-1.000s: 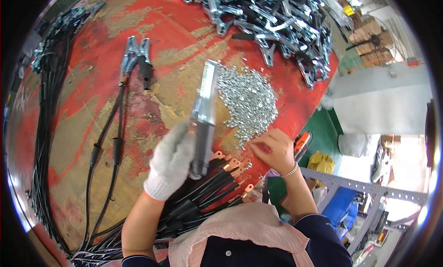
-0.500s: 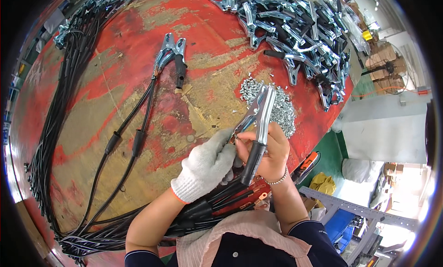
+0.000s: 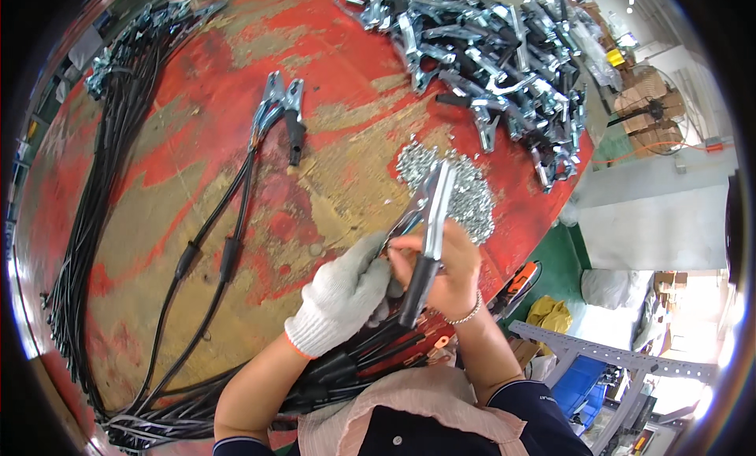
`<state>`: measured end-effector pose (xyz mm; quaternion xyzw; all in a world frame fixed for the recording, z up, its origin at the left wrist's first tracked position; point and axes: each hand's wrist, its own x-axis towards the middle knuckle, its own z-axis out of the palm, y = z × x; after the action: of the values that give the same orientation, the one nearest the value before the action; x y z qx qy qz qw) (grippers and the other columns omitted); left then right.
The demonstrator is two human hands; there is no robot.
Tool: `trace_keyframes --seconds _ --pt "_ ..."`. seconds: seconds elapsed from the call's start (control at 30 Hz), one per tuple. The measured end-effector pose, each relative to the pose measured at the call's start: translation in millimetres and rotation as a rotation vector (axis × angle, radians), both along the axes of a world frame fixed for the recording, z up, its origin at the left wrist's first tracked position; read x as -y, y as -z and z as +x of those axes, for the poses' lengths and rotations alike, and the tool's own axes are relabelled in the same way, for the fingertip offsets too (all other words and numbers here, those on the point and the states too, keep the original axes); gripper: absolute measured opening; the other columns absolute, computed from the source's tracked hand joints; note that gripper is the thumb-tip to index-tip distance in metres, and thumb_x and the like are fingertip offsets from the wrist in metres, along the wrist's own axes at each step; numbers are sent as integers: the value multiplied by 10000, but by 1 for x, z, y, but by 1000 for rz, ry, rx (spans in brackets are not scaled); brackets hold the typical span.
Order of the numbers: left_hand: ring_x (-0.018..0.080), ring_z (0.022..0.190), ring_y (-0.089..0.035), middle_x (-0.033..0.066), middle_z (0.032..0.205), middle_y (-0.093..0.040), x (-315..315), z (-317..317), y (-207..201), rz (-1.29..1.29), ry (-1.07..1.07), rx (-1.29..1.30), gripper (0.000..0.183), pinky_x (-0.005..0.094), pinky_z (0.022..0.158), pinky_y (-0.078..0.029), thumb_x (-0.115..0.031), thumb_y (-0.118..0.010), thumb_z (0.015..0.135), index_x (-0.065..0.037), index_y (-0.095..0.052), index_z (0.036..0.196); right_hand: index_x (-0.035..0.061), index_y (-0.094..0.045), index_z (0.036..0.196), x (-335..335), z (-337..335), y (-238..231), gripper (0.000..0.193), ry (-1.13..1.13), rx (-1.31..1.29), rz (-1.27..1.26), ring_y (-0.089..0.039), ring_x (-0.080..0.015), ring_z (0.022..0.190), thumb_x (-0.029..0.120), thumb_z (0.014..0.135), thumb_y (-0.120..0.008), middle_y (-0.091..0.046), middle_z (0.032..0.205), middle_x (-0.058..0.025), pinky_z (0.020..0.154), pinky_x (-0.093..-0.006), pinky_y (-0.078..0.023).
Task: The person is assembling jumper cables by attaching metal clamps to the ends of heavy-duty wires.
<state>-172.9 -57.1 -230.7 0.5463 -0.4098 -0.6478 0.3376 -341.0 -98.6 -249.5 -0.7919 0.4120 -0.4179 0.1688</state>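
Note:
A silver spring clamp point(image 3: 439, 208) with a black grip sleeve on one handle is held between my hands, its jaws pointing away from me. My left hand point(image 3: 340, 297), in a white knit glove, is closed at the clamp's near end, pinching it; whatever else lies in that palm is hidden. Bare, with a beaded bracelet at the wrist, my right hand point(image 3: 454, 271) is closed behind the sleeved handle, fingertips meeting the gloved ones. Small metal screws point(image 3: 465, 196) lie heaped just beyond the right hand. Black cables point(image 3: 339, 369) with copper lugs point(image 3: 441, 342) run beneath my wrists.
Two clamps point(image 3: 276, 109) joined to black cables lie left of centre on the worn red table point(image 3: 331, 54). A long cable bundle point(image 3: 110, 180) stretches along the left side. Many loose clamps point(image 3: 504, 70) are piled at the far right. A metal frame point(image 3: 606, 354) stands beyond the right edge.
Both hands and the clamp sit slightly lower and to the left in the picture; the table items have shifted left too. The grip of both hands looks the same.

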Motion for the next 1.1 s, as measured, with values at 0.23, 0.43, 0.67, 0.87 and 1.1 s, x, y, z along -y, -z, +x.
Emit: trace_keyframes --seconds 0.23,0.43,0.67,0.87,1.1 --pt "94 596 -571 52 740 -603 3 -3 -3 -55 2 -25 325 250 527 -475 -93 -451 974 4 -524 1276 95 -739 815 3 2 -4 216 9 36 8 -599 -210 671 50 632 -846 -626 761 -57 561 -318 -457" --pt "97 555 -588 63 736 -624 0 1 1 -73 6 -38 321 252 492 -483 -108 -436 987 -1 -510 1281 106 -744 912 2 5 2 296 -19 38 -55 -577 -214 665 60 641 -855 -588 769 -54 568 -317 -450" --pt "110 563 -596 63 764 -638 1 2 7 -23 22 -34 357 263 519 -499 -144 -445 981 -23 -501 1312 91 -744 878 0 6 7 239 8 38 8 -585 -196 691 34 663 -831 -593 808 -57 595 -308 -450" --pt "121 568 -606 72 764 -642 1 3 8 -21 24 -20 364 267 527 -510 -139 -452 980 -8 -493 1317 90 -740 878 2 4 -1 240 -33 1 6 -559 -216 670 84 661 -843 -583 793 -60 581 -322 -426" --pt "92 659 -583 57 809 -632 1 2 5 -15 14 -18 345 259 594 -491 -119 -462 972 3 -517 1290 93 -756 929 2 -13 9 253 -100 -62 -143 -551 -228 713 139 688 -820 -571 807 -53 617 -346 -427"
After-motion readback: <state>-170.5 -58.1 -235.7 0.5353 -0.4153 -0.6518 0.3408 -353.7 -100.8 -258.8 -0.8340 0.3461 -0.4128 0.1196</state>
